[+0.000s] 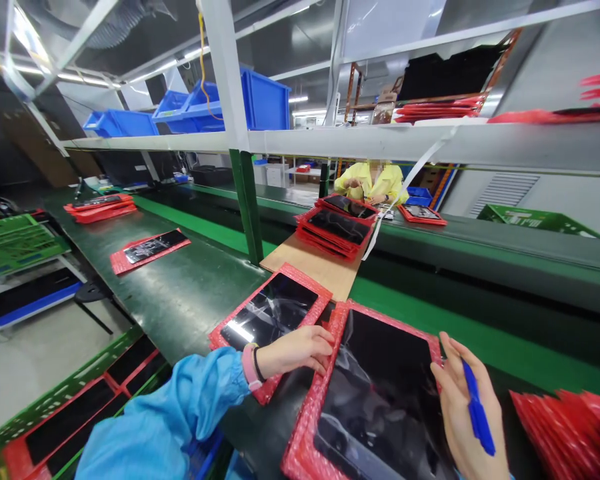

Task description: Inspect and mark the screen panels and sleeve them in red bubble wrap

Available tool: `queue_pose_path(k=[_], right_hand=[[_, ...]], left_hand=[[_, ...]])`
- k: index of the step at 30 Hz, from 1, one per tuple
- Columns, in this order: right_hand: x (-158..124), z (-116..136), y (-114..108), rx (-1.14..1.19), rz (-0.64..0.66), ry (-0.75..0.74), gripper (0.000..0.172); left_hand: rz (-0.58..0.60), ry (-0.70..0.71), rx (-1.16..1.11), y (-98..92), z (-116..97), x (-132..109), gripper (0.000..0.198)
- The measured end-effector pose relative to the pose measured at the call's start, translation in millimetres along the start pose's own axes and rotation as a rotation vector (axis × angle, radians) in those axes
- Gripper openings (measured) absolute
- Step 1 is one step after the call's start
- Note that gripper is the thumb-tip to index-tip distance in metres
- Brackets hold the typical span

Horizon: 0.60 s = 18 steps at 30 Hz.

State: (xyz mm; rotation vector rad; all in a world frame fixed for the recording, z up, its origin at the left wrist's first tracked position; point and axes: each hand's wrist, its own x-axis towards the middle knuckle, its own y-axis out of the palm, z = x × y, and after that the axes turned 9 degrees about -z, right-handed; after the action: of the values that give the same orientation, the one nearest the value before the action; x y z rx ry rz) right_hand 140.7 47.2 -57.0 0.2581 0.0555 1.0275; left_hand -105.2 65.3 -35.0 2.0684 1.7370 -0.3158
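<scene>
A large black panel (380,387) lies on red bubble wrap at the table's front edge. My left hand (305,348) holds the left edge of its red wrap, fingers curled round it. Along the right edge of the same wrap is my right hand (467,400), with a blue pen (475,407) held against its palm and the thumb and fingertips at the wrap. Just left of the large panel, partly behind my left wrist, a smaller black panel (275,310) rests on its own red wrap.
Wrapped panels are stacked on a wooden board (310,267). Red wrap sheets (565,427) stand at the right. A green crate (70,407) sits lower left. An overhead shelf (330,141) spans the bench; a person in yellow (370,181) sits across.
</scene>
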Motion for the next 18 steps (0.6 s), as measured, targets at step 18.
queue_pose_path(k=[18], right_hand=[[5,-19,-10,0.013,0.066,-0.094,0.039]], left_hand=[[0.059,-0.020,-0.048,35.0,-27,9,0.035]])
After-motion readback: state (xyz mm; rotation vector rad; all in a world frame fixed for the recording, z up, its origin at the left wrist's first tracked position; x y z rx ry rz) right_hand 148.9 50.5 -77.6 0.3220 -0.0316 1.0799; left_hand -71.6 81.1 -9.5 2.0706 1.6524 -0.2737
